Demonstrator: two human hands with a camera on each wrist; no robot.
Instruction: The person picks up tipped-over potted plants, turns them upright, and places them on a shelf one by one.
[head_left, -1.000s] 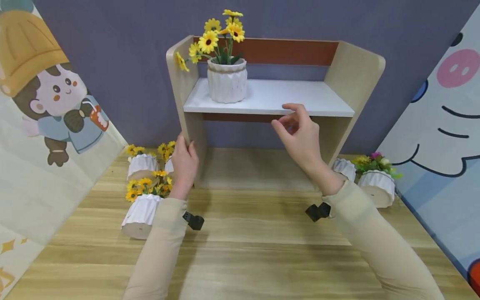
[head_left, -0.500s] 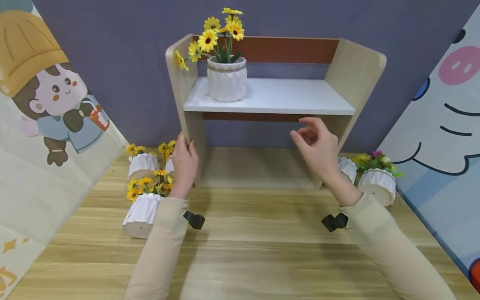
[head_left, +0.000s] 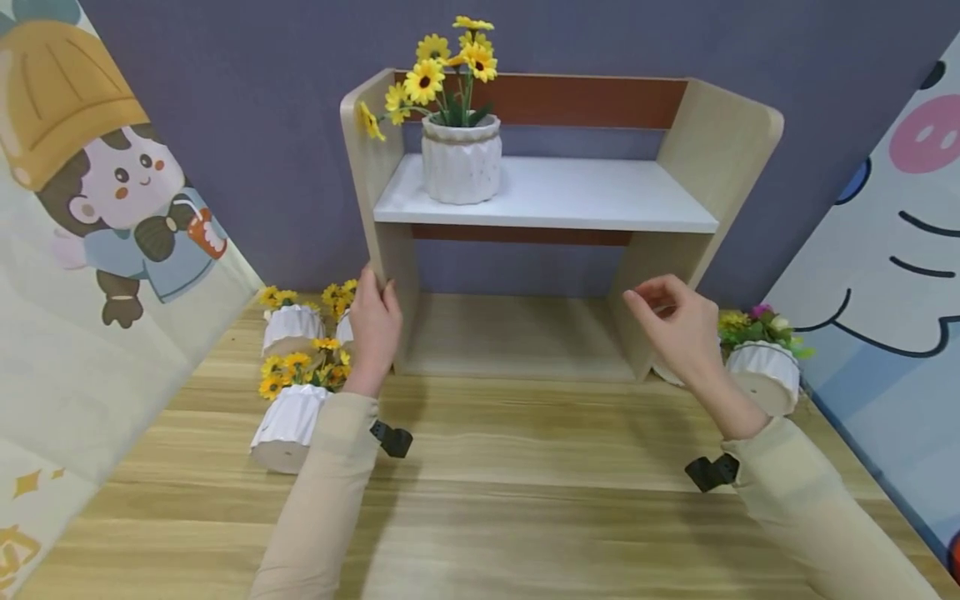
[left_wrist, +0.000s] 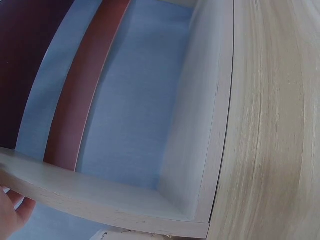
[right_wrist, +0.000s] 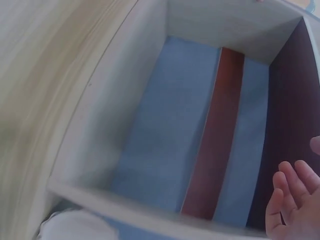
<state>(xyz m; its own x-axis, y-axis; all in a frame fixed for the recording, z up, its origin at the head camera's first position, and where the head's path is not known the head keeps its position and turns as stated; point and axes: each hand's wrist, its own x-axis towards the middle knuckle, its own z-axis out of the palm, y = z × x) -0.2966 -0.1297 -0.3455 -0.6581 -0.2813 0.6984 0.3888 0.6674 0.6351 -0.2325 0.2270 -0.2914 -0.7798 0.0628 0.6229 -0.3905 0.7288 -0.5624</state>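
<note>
A light-wood shelf unit (head_left: pixel 522 365) with a white middle board (head_left: pixel 592 196) stands against the wall. On the board's left part sits a white fluted pot (head_left: pixel 461 162) of yellow daisies (head_left: pixel 425 81). My left hand (head_left: pixel 375 321) touches the outside of the left side panel (head_left: pixel 396 292); in the left wrist view its fingers (left_wrist: pixel 25 209) lie against that panel's outer face, none showing inside. In front of the right side panel (head_left: pixel 633 308), my right hand (head_left: pixel 678 329) hangs in the air, fingers loosely bent and holding nothing. It hides part of a white pot.
On the table left of the shelf are several white pots with yellow flowers, the nearest pot (head_left: pixel 291 429) lying tipped over. At right, another tipped pot (head_left: pixel 765 379) carries mixed flowers. Printed panels (head_left: pixel 127 333) border both sides.
My right hand has moved right and down, from the white board's front edge to beside the right side panel. The left hand stays at the left panel, and the daisy pot stays put.
</note>
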